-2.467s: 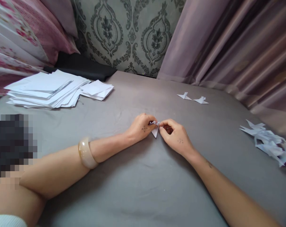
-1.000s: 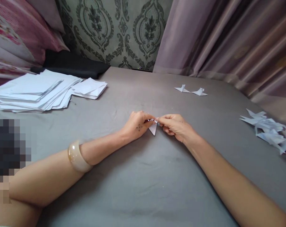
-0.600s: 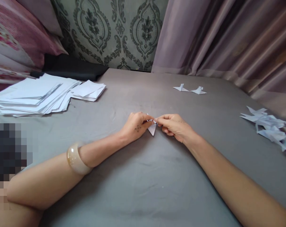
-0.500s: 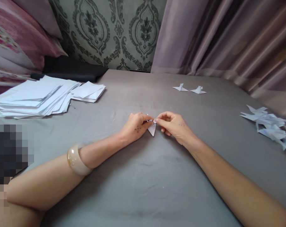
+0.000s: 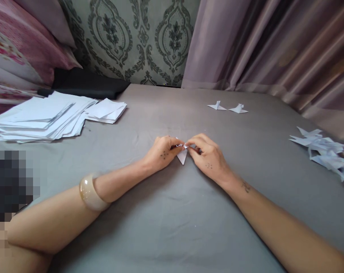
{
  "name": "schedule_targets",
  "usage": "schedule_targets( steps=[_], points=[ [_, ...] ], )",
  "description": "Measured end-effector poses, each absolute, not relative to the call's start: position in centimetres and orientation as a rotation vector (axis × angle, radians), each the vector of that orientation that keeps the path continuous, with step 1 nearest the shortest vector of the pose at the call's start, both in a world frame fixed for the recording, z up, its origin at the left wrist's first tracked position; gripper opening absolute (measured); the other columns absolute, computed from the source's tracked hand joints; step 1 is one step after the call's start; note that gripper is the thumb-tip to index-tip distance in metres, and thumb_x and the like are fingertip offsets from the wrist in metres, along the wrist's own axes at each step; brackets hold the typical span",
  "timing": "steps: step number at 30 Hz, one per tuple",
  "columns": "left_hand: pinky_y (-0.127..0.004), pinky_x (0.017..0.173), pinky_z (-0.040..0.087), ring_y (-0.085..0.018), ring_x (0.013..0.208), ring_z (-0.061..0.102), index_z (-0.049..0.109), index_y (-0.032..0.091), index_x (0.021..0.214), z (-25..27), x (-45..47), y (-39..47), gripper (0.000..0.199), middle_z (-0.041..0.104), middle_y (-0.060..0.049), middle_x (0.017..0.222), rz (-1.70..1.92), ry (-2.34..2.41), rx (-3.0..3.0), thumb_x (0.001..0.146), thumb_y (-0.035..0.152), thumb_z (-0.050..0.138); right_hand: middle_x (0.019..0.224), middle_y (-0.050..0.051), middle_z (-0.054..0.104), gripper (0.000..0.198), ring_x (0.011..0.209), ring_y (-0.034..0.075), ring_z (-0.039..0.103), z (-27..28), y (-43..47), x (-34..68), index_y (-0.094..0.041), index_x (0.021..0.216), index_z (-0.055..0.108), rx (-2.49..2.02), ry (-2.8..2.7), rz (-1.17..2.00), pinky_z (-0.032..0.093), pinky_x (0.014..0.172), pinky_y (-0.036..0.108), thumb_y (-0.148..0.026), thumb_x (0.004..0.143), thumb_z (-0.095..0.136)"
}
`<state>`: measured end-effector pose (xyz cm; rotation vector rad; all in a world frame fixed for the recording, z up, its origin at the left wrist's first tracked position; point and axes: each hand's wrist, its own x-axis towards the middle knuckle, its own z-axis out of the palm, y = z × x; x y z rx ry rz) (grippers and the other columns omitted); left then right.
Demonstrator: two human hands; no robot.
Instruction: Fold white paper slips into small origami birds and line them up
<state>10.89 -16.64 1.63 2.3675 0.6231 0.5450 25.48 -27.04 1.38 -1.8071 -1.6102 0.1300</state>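
Between my two hands is a small folded piece of white paper [image 5: 182,157], with one pointed corner hanging down toward me. My left hand [image 5: 164,152] pinches it from the left between thumb and fingers, hiding part of it. From the right, my right hand [image 5: 206,153] has thumb and forefinger closed on the paper's upper right tip. The fingertips of both hands nearly meet there. Both hands are low over the grey cloth [image 5: 172,212].
Stacks of white paper sheets [image 5: 47,117] and smaller cut sheets [image 5: 106,110] lie at the left. Two folded paper birds [image 5: 217,105] stand at the back. A heap of folded paper figures [image 5: 322,148] is at the right edge, near the curtain [image 5: 246,41].
My right hand has rolled over so that more of its back and wrist shows, its fingers now closed on the paper's tip. My left hand has barely moved.
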Motion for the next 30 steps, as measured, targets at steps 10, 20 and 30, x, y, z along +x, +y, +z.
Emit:
schedule_targets(
  steps=[10, 20, 30],
  points=[
    [-0.026, 0.073, 0.046, -0.015, 0.078, 0.062, 0.073, 0.021, 0.086, 1.63, 10.95, -16.76, 0.02, 0.072, -0.002, 0.083, 0.54, 0.647, 2.32, 0.088, 0.024, 0.053, 0.1, 0.004, 0.061, 0.017, 0.068, 0.012, 0.055, 1.43, -27.18, 25.19, -0.023, 0.091, 0.067, -1.834, -1.636, 0.088, 0.043, 0.067, 0.028, -0.022, 0.088, 0.05],
    [-0.023, 0.068, 0.047, -0.014, 0.075, 0.064, 0.075, 0.018, 0.089, 1.57, 10.96, -16.78, 0.02, 0.073, -0.002, 0.081, 0.584, 0.641, 2.199, 0.086, 0.024, 0.056, 0.09, 0.003, 0.066, 0.01, 0.062, 0.011, 0.057, 1.93, -27.06, 25.06, -0.021, 0.081, 0.067, -1.863, -1.387, 0.352, 0.044, 0.062, 0.027, -0.023, 0.08, 0.058],
    [-0.023, 0.067, 0.047, -0.014, 0.073, 0.064, 0.075, 0.018, 0.091, 1.45, 11.01, -16.76, 0.021, 0.073, -0.002, 0.08, 0.586, 0.675, 2.114, 0.085, 0.027, 0.056, 0.083, 0.002, 0.07, 0.02, 0.067, 0.014, 0.058, 2.11, -26.77, 25.97, -0.021, 0.091, 0.07, -1.867, -1.266, 0.598, 0.042, 0.063, 0.027, -0.034, 0.079, 0.06]
  ],
)
